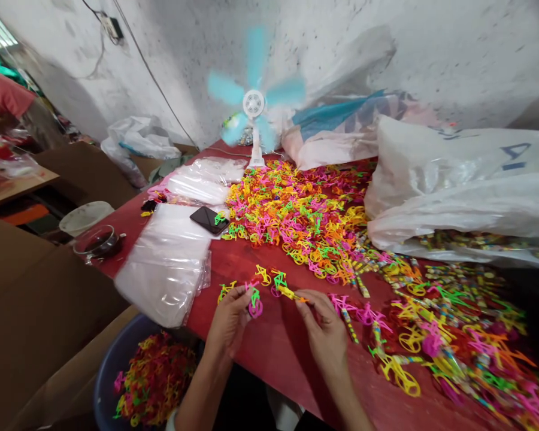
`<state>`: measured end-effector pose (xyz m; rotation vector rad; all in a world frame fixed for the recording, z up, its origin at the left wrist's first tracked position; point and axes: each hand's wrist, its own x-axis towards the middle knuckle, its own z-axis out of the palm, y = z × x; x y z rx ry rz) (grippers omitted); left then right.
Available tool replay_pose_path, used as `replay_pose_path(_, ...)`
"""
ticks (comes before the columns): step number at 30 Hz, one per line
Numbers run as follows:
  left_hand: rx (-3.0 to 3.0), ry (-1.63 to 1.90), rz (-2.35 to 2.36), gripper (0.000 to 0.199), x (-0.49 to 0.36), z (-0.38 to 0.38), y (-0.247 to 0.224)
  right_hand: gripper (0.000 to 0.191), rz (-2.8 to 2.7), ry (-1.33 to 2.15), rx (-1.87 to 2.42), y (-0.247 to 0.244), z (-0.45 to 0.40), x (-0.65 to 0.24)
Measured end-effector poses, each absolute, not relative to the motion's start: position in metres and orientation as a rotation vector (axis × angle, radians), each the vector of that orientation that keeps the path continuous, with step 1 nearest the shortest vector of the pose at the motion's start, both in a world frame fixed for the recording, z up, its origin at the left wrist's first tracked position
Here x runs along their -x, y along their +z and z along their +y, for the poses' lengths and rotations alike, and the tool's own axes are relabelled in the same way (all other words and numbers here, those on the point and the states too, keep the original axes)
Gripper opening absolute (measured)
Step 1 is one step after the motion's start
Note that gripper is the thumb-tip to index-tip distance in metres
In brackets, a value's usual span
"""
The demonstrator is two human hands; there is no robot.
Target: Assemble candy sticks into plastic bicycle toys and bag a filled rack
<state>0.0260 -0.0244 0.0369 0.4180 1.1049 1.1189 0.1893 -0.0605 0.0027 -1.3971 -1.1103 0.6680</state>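
Observation:
My left hand [234,316] pinches a small plastic bicycle piece [255,304] in green and pink above the red table [269,341]. To its right, my right hand [321,320] has its thumb and fingers closed on a yellow and orange plastic piece [291,293]. Just beyond the hands are a yellow piece [263,275] and a green piece [279,279]. A large heap of colourful plastic pieces [287,215] covers the table behind them. Patterned sticks mixed with bicycle pieces [453,329] spread over the right side.
Clear plastic bags [166,257] and a black phone [206,219] lie at the left. A fan [254,103] spins at the back. White sacks [467,185] stand at the right. A blue tub [103,383] of pieces sits below; a glass cup [97,242] is at the left edge.

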Motion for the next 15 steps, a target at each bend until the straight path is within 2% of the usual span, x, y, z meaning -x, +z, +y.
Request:
replay_pose_path(5, -1.099, 1.128, 1.458, 0.025, -0.009, -0.026, 0.024, 0.031, -0.896, 0.984, 1.395, 0.005, -0.061, -0.195)
replay_pose_path(9, -1.656, 1.151, 1.604, 0.028, -0.019, -0.035, 0.021, 0.037, -0.97, 1.135, 1.332, 0.003, -0.064, -0.187)
replay_pose_path(13, -1.623, 0.871, 1.326, 0.019, -0.035, -0.043, 0.024, 0.031, -1.18, 1.114, 1.316, 0.006, -0.068, -0.179)
replay_pose_path(15, -1.46, 0.819, 1.293, 0.017, -0.038, -0.044, 0.023, 0.026, -1.3, 0.979, 1.368, 0.006, -0.067, -0.184)
